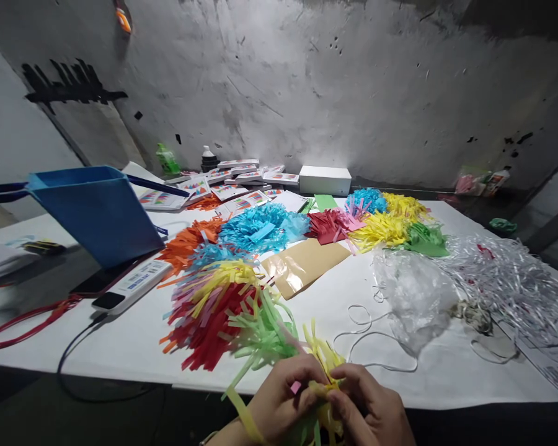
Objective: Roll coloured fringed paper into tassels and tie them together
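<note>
At the bottom of the view, just in front of the table's near edge, my left hand (281, 396) and my right hand (369, 406) are both closed around a small bundle of fringed paper strips (323, 365), yellow and green with a bit of pink. The strips fan upward from between my fingers. Just beyond them lies a mixed heap of cut paper fringe (218, 303) in red, yellow, green and light blue. A thin white string (376, 337) loops on the white table (134, 341) close to my right hand.
Farther back lie piles of orange, blue (258, 226), red, yellow and green fringe, a tan envelope (302, 263), paper packs and a white box (325, 179). A blue paper bag (97, 210) and a power strip (132, 285) stand left. Clear plastic (413, 291) and silver shreds (511, 279) lie right.
</note>
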Motion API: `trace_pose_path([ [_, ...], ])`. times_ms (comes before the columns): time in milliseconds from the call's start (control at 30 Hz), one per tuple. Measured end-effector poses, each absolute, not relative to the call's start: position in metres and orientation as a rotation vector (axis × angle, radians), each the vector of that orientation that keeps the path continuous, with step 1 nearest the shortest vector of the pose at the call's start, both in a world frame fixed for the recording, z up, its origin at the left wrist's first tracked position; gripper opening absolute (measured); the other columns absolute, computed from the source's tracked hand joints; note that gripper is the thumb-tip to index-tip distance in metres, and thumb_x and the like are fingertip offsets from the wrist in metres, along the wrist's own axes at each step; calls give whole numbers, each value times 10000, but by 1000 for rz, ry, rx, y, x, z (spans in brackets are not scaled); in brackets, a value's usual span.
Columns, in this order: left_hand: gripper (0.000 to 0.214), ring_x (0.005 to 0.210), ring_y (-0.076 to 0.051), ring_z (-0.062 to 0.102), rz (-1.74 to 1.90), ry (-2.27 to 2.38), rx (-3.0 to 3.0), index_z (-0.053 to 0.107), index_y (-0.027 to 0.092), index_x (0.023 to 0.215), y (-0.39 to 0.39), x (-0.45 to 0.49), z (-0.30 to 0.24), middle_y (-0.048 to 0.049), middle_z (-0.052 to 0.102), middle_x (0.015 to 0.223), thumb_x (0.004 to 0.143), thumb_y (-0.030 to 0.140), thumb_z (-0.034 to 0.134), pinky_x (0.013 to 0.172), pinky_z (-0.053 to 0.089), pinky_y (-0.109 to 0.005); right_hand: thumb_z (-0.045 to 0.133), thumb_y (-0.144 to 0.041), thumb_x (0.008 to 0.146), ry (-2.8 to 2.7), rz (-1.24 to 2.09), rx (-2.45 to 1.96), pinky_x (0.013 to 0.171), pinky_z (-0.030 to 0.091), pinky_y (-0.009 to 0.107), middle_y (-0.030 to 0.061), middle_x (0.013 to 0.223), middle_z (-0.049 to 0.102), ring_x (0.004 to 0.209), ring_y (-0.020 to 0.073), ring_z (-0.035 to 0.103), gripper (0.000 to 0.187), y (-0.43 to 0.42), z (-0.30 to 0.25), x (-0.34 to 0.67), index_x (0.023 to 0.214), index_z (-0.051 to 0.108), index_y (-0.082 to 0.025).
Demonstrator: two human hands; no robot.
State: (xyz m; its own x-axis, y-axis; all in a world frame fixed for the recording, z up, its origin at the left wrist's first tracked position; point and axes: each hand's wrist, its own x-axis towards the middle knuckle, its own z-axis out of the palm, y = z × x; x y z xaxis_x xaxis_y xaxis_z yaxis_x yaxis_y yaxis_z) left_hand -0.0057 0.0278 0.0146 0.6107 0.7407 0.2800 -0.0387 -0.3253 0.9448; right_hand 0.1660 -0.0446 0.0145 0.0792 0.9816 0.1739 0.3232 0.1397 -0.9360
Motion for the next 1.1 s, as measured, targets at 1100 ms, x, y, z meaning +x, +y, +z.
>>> trace_pose_path([
  [1100,424,755,-188,605,816,843,1340,733,149,868,39,-7,34,-52,703,796,831,570,695,693,454,-251,562,-446,947,-1279,695,-1262,453,459,157,-5,635,626,539,122,604,276,-27,11,154,888,697,-212],
])
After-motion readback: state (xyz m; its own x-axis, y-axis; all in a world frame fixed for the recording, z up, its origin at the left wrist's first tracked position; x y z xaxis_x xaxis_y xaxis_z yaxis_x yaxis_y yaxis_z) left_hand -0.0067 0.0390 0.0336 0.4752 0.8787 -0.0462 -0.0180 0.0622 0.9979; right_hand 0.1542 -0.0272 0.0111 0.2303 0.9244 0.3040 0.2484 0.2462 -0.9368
